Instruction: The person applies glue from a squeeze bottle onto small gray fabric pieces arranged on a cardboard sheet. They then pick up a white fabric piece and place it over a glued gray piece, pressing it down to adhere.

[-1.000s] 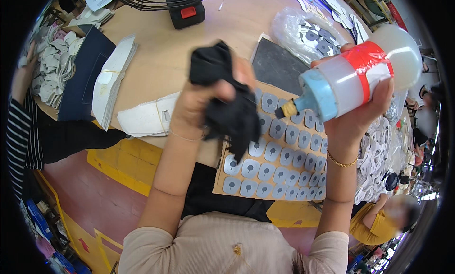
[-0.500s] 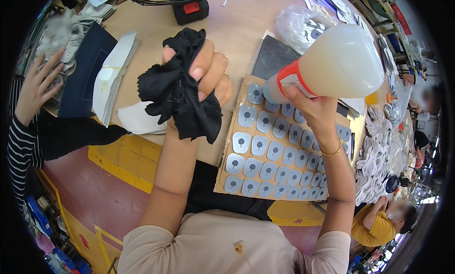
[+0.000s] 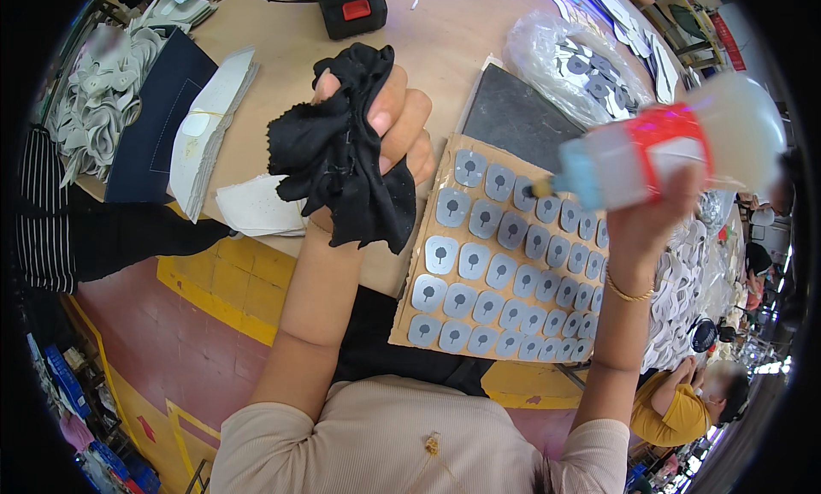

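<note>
Left hand (image 3: 385,143) is clenched around a crumpled black cloth (image 3: 342,152), held up just left of the cardboard sheet (image 3: 492,263) of grey square patches lying on the surface (image 3: 282,75). Right hand (image 3: 650,220) grasps a translucent squeeze bottle (image 3: 667,147) with a red label, tipped sideways above the sheet's right edge, blue nozzle end pointing left toward the cloth, the two apart. Beyond the sheet: dark slab (image 3: 513,118), clear bag of patches (image 3: 573,66).
</note>
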{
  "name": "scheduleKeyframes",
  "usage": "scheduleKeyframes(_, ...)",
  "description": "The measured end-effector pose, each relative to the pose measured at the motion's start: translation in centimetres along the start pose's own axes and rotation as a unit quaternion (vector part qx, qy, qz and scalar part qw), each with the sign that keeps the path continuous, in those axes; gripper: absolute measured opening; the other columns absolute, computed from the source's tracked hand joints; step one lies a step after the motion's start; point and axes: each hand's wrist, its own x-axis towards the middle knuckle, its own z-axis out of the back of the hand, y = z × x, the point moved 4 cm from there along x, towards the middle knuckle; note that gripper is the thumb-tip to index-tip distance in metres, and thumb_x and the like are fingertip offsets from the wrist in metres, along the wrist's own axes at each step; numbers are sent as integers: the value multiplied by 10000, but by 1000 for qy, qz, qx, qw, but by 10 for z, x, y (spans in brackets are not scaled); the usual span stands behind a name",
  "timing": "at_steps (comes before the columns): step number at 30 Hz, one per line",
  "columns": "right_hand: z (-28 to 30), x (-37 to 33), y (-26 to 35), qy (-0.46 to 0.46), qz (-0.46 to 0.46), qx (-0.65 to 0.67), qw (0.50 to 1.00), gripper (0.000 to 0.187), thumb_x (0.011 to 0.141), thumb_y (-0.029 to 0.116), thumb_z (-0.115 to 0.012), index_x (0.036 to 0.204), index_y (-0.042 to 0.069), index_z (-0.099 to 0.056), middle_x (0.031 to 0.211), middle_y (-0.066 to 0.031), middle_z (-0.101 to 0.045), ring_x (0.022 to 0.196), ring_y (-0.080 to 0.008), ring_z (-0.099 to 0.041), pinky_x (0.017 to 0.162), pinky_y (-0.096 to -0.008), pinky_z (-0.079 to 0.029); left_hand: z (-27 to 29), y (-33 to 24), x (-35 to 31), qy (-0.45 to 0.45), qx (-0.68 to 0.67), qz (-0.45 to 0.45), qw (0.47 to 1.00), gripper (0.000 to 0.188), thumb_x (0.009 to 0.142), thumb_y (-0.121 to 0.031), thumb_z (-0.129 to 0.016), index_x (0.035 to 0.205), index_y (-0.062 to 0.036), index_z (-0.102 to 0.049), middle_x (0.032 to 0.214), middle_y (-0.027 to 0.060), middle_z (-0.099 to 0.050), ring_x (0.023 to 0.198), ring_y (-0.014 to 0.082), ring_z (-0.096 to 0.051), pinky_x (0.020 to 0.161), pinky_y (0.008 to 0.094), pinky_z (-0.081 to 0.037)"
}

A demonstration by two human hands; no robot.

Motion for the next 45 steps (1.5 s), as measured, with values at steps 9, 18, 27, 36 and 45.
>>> scheduleKeyframes(9,12,-35,57,56,15,51,997,892,696,704,-569,1242,24,-381,1151,-262,-529,1094,-373,-534,928,-488,-454,-2,1,0,0,16,-6,1000,390,889,-477,-486,821,-93,-497,609,36,-502,365,154,-436,376,271,-300)
scheduleKeyframes(18,-4,-99,29,95,-94,-142,981,855,571,491,-819,1139,12,-394,1072,-221,-584,1001,-347,-594,903,-478,-465,-2,4,0,-6,14,4,1000,422,922,-486,-371,865,-85,-487,627,40,-464,455,160,-451,462,269,-335)
scheduleKeyframes(27,-8,-140,17,82,-131,-170,973,835,557,478,-830,1121,30,-408,1059,-198,-599,1010,-328,-598,896,-437,-478,3,-2,-1,17,31,23,999,411,914,-464,-401,982,-74,-512,716,30,-547,579,152,-527,599,259,-421)
scheduleKeyframes(36,-22,-144,14,174,-61,-233,955,778,597,433,-820,1133,44,-413,1096,-220,-572,1021,-347,-588,905,-439,-470,3,1,-11,-78,31,-6,996,404,906,-436,-437,1024,-59,-520,776,40,-569,647,151,-547,624,261,-439)
scheduleKeyframes(45,-4,-137,37,65,31,-157,985,878,668,678,-626,1130,-31,-392,981,-288,-565,911,-398,-608,824,-515,-509,6,4,-15,-155,38,-20,987,405,898,-408,-473,1066,-44,-528,836,50,-591,714,151,-567,649,263,-458)
